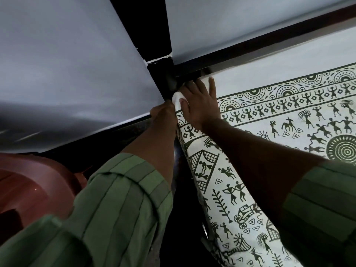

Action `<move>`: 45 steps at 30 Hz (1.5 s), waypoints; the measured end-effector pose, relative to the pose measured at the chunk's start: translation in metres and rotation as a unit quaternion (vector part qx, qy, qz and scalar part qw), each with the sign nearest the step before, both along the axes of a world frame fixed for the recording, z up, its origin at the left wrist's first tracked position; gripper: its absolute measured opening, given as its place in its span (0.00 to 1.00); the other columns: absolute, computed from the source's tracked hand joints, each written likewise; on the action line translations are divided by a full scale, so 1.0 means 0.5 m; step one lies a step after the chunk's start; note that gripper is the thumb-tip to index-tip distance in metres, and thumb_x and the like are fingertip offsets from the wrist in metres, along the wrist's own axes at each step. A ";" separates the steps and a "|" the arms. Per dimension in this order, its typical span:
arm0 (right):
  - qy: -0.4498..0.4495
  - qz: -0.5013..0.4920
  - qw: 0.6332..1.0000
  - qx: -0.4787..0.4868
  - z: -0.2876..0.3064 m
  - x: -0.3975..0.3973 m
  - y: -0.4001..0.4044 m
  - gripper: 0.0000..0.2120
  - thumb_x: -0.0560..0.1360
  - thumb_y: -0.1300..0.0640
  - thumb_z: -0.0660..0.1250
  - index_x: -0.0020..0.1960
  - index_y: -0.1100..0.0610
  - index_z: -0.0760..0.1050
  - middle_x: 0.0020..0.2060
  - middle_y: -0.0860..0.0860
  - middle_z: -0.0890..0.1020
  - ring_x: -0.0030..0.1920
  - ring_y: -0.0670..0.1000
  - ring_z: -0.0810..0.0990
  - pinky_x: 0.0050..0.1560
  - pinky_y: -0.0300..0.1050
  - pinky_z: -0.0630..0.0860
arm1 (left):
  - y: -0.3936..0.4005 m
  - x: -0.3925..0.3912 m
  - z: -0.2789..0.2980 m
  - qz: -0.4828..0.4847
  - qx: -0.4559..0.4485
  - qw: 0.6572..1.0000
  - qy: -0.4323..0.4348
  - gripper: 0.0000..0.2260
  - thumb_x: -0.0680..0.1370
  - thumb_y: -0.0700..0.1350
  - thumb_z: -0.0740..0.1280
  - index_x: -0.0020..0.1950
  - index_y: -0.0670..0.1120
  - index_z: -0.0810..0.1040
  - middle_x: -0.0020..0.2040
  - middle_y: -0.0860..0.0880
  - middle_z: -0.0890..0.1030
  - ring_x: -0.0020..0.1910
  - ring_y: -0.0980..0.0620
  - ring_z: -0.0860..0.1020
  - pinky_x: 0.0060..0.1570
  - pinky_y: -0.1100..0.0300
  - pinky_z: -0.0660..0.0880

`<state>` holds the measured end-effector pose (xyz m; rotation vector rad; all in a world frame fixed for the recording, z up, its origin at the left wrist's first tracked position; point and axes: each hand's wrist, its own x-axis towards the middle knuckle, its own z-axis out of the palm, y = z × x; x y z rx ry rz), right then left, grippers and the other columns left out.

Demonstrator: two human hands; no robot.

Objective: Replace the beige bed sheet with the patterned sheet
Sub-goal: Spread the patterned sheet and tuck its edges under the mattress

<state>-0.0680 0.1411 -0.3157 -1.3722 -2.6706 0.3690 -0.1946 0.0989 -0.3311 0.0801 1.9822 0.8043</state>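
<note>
The patterned sheet [269, 132], cream with dark green figures and circles, lies spread over the bed on the right and drapes down its near side. My right hand [200, 101] presses flat on the sheet's far corner, fingers straight. Beside it my left hand [163, 114] is pushed down at the edge of that corner, its fingers hidden between the mattress and the dark bed frame. A small white fold of the sheet shows between the two hands. No beige sheet is in view.
The dark bed frame post [169, 81] stands in the room corner where two pale walls [77, 64] meet. A reddish-brown plastic chair [28, 185] sits at the lower left. A dark gap runs between the bed and the wall.
</note>
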 end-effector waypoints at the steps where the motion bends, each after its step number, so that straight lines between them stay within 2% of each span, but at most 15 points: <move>1: -0.011 -0.007 1.000 -0.007 0.004 -0.014 0.011 0.21 0.81 0.47 0.53 0.66 0.53 0.77 0.66 0.52 0.79 0.73 0.57 0.70 0.77 0.70 0.51 | 0.006 -0.003 -0.023 -0.070 0.013 0.996 0.047 0.19 0.82 0.55 0.62 0.69 0.48 0.77 0.65 0.47 0.81 0.53 0.50 0.82 0.41 0.65 0.81; 3: -0.043 -0.020 0.998 -0.033 0.011 -0.047 0.035 0.23 0.80 0.46 0.50 0.62 0.52 0.80 0.62 0.51 0.82 0.71 0.55 0.72 0.79 0.67 0.46 | 0.004 -0.005 -0.020 -0.043 -0.022 0.997 0.067 0.20 0.81 0.57 0.62 0.70 0.50 0.73 0.64 0.48 0.80 0.58 0.49 0.81 0.55 0.58 0.78; 8: -0.079 0.006 0.995 -0.065 0.005 -0.058 0.056 0.25 0.81 0.46 0.48 0.69 0.50 0.77 0.65 0.51 0.82 0.73 0.56 0.71 0.79 0.66 0.45 | -0.030 0.028 0.000 0.152 0.078 0.984 0.054 0.08 0.78 0.47 0.71 0.45 0.43 0.86 0.40 0.50 0.85 0.41 0.49 0.83 0.41 0.57 0.77; 11: -0.064 0.022 0.994 -0.088 0.010 -0.051 0.071 0.23 0.81 0.47 0.50 0.64 0.52 0.81 0.64 0.52 0.82 0.72 0.56 0.72 0.79 0.65 0.46 | -0.054 0.053 0.027 0.189 0.131 0.972 -0.056 0.10 0.77 0.44 0.74 0.55 0.41 0.85 0.46 0.47 0.86 0.49 0.47 0.85 0.50 0.54 0.83; 15: -0.050 0.033 0.994 -0.094 0.009 -0.043 0.074 0.21 0.83 0.48 0.51 0.59 0.52 0.82 0.64 0.52 0.82 0.71 0.55 0.71 0.79 0.64 0.47 | -0.040 0.045 0.044 0.201 0.110 0.968 -0.101 0.10 0.77 0.44 0.74 0.53 0.39 0.83 0.45 0.43 0.86 0.39 0.50 0.85 0.39 0.57 0.84; 17: -0.043 0.031 0.994 -0.092 0.011 -0.039 0.068 0.21 0.83 0.48 0.52 0.58 0.53 0.82 0.63 0.52 0.82 0.71 0.56 0.71 0.79 0.63 0.46 | -0.033 0.032 0.037 0.166 0.070 0.981 -0.073 0.07 0.79 0.45 0.72 0.52 0.42 0.83 0.43 0.46 0.86 0.40 0.51 0.86 0.35 0.60 0.81; 20: -0.026 0.038 0.997 -0.064 0.010 -0.038 0.059 0.23 0.83 0.45 0.51 0.68 0.53 0.76 0.68 0.52 0.79 0.74 0.56 0.69 0.79 0.64 0.48 | -0.008 0.005 0.028 0.013 -0.039 0.997 0.071 0.15 0.85 0.52 0.58 0.64 0.48 0.79 0.60 0.47 0.83 0.61 0.44 0.82 0.54 0.55 0.79; 23: -0.005 0.048 0.999 -0.008 -0.007 -0.014 0.039 0.26 0.83 0.43 0.52 0.75 0.56 0.70 0.71 0.56 0.74 0.74 0.59 0.68 0.78 0.63 0.55 | -0.003 0.012 0.054 -0.080 -0.073 0.974 0.198 0.21 0.86 0.53 0.50 0.68 0.47 0.77 0.65 0.45 0.80 0.66 0.43 0.78 0.63 0.53 0.75; 28: 0.003 -0.030 0.999 0.012 -0.020 0.012 0.002 0.32 0.84 0.41 0.51 0.78 0.62 0.65 0.77 0.59 0.68 0.79 0.60 0.61 0.80 0.62 0.52 | 0.013 0.021 0.021 -0.136 -0.056 0.965 0.216 0.22 0.86 0.54 0.49 0.66 0.47 0.78 0.60 0.48 0.83 0.61 0.46 0.81 0.50 0.56 0.73; 33: 0.000 -0.087 0.996 -0.012 -0.011 0.022 -0.021 0.35 0.84 0.40 0.50 0.81 0.63 0.58 0.81 0.61 0.58 0.82 0.60 0.51 0.80 0.64 0.48 | -0.015 0.015 0.014 -0.004 0.036 0.997 0.064 0.08 0.80 0.44 0.69 0.56 0.45 0.85 0.48 0.49 0.86 0.47 0.48 0.85 0.39 0.66 0.81; 36: -0.022 -0.116 0.990 -0.081 -0.006 0.028 -0.026 0.38 0.83 0.36 0.46 0.84 0.59 0.46 0.83 0.57 0.45 0.83 0.57 0.40 0.79 0.65 0.40 | -0.025 0.005 0.008 -0.160 0.058 0.985 -0.025 0.11 0.83 0.49 0.62 0.61 0.49 0.80 0.56 0.48 0.84 0.54 0.52 0.84 0.54 0.59 0.81; 39: -0.045 -0.082 0.981 -0.170 0.022 0.035 0.007 0.38 0.83 0.35 0.47 0.84 0.54 0.41 0.83 0.54 0.41 0.82 0.54 0.35 0.79 0.65 0.38 | -0.057 0.010 0.040 -0.379 -0.009 0.917 0.122 0.24 0.74 0.54 0.58 0.69 0.51 0.76 0.70 0.41 0.77 0.69 0.40 0.75 0.69 0.44 0.72; 42: -0.067 -0.058 0.981 -0.176 0.058 0.066 0.016 0.35 0.85 0.40 0.47 0.84 0.55 0.41 0.83 0.53 0.41 0.82 0.55 0.38 0.80 0.63 0.43 | -0.062 0.057 0.098 -0.211 -0.003 0.905 0.370 0.16 0.77 0.49 0.58 0.56 0.48 0.82 0.57 0.43 0.83 0.58 0.39 0.79 0.56 0.48 0.78; 43: -0.061 -0.060 0.980 -0.178 0.075 0.085 0.012 0.34 0.85 0.41 0.48 0.84 0.56 0.42 0.83 0.54 0.42 0.83 0.56 0.39 0.81 0.62 0.44 | -0.052 0.092 0.122 -0.164 0.052 0.904 0.391 0.13 0.76 0.47 0.58 0.53 0.49 0.81 0.54 0.45 0.83 0.56 0.41 0.80 0.51 0.50 0.77; 45: -0.043 -0.072 0.980 -0.178 0.100 0.126 -0.007 0.32 0.85 0.43 0.46 0.84 0.58 0.48 0.83 0.56 0.48 0.83 0.57 0.46 0.81 0.59 0.48 | -0.034 0.168 0.148 -0.228 0.151 0.881 0.387 0.11 0.76 0.43 0.59 0.50 0.48 0.80 0.50 0.46 0.83 0.51 0.43 0.79 0.47 0.53 0.73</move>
